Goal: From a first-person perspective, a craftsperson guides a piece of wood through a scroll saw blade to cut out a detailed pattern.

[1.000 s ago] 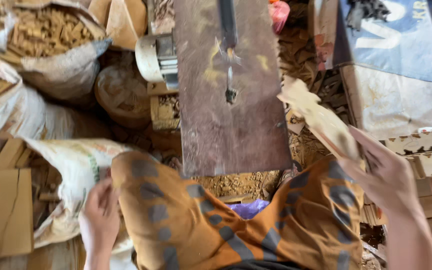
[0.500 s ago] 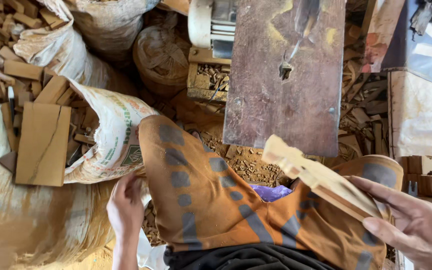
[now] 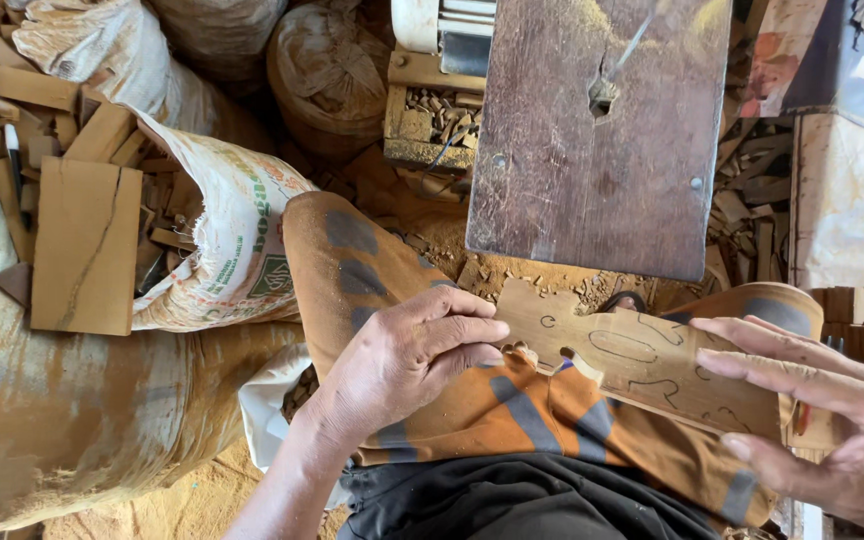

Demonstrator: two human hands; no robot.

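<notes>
Head-camera view: nearest the lens, dark trousers [image 3: 512,500] and an orange cloth with grey patches [image 3: 432,400] are seen spread over the lap. On that cloth a flat wooden cut-out board [image 3: 642,365], marked with pencilled outlines and sawn to a jagged edge, is held between both hands. The left hand [image 3: 402,365] is closed on the board's left end, fingers curled over its top face. The right hand [image 3: 832,420] is laid along the board's right end with fingers stretched nearly straight, the thumb side pressed beneath; the board is gripped by it. Just beyond the board, sawdust and small offcuts [image 3: 542,275] are scattered on the floor. Above these, the dark wooden saw table [image 3: 592,150] is seen, its slot and thin blade [image 3: 607,90] near the middle. To the left, a printed white sack [image 3: 242,240] is filled with wood scraps, and a flat brown plank [image 3: 87,250] is laid beside it. Farther back, more bulging sacks [image 3: 102,50] are piled.
</notes>
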